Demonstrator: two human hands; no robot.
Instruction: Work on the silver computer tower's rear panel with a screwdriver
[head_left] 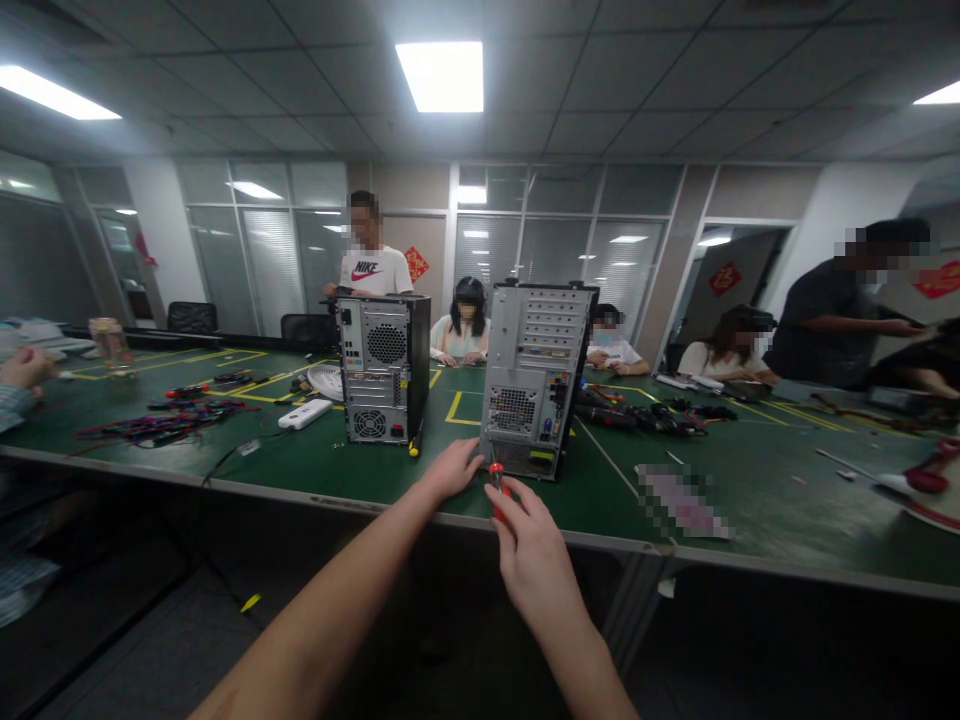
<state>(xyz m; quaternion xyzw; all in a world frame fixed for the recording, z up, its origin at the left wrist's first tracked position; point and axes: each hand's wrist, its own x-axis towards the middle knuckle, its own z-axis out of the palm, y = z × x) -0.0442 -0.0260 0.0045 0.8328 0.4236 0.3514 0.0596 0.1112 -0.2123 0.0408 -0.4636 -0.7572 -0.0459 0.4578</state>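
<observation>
fingers (514, 512) of the right hand (535, 550): curled tight round a red-handled screwdriver (496, 474), shaft pointing up at the lower left of the taller computer case (519, 350). left hand (452, 470): fingers loosely stretched, nothing seen in the grasp; they sit at the case's bottom left corner, we can't tell if touching. we have that case upright, its metal back and ports facing us, near the edge of the green table (592, 515). just left, we mark a second case (379, 375), also upright with its back to us, a yellow-tipped tool (414, 447) at its foot. further left: white power strip (304, 414), then tangled thin wires (161, 425). to the right we log black cables (656, 412). across the table, a standing person in a white t-shirt (381, 268) and several seated people.
</observation>
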